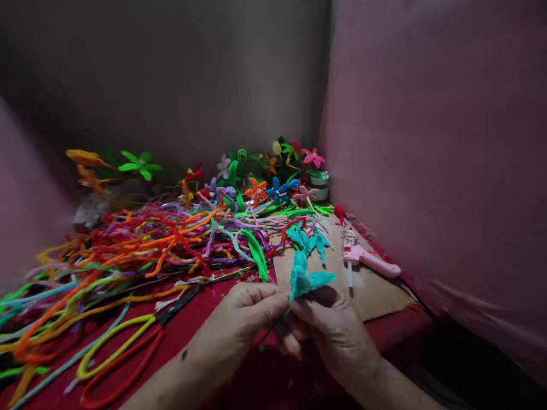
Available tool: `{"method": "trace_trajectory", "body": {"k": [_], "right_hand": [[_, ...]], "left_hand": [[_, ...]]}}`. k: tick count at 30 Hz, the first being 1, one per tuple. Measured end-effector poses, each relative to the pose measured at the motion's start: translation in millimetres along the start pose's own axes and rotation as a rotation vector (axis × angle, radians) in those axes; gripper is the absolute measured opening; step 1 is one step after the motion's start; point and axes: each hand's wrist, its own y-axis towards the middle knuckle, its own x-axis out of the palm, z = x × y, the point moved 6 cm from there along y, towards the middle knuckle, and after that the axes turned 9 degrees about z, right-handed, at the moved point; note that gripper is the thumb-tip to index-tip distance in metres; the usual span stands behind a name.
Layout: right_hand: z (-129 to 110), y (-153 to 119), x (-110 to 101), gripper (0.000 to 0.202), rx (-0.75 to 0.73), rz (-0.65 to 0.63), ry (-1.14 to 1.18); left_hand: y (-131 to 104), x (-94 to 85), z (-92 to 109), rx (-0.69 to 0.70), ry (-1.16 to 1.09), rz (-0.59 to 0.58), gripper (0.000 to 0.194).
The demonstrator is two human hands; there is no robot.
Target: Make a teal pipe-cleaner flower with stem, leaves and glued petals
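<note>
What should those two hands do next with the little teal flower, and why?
Probably keep twisting its base tight: both the left hand and right hand pinch the teal flower underneath, and its petals already spread open above the fingers.

The teal pipe-cleaner flower (304,279) stands upright between my fingertips, fuzzy petals spread up and right, one pointing straight up. Its stem, dark green I think, runs down hidden between my hands.

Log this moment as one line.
left hand: pinching teal flower | right hand: same flower | nearby: glue gun, cardboard
</note>
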Motion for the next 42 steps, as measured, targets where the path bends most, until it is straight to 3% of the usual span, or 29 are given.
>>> {"method": "trace_trajectory", "body": {"k": [4, 11, 16, 19, 23, 28, 38, 42], "right_hand": [[-2, -2, 1, 0.012, 0.014, -0.063, -0.05], [-5, -2, -4, 0.01, -0.066, -0.025, -0.127], [-3, -1, -5, 0.019, -0.061, -0.068, -0.183], [-7, -4, -9, 0.024, -0.147, -0.013, -0.289], [-12, -8, -9, 0.022, -0.252, 0.078, -0.327], [-3, -4, -1, 0.017, -0.149, 0.064, -0.149], [-12, -8, -6, 0.013, -0.266, 0.171, -0.293], [-15, -7, -8, 0.008, -0.336, 0.19, -0.387]], "left_hand": [[-5, -2.7, -7, -0.042, 0.045, 0.026, 0.027], [-5, -4.2, -11, -0.056, 0.038, 0.054, 0.026], [-3, -4.5, -10, -0.007, 0.133, 0.129, 0.029], [-5, -4.1, -8, 0.043, 0.209, 0.174, 0.03], [-7, -3.8, -6, 0.136, 0.35, 0.225, 0.026], [-9, -5.8, -12, 0.309, 0.514, 0.254, 0.027], [-17, -1.8, -10, 0.74, 0.802, 0.299, 0.018], [-19, -0.9, -8, 0.803, 0.796, 0.309, 0.018]]}}
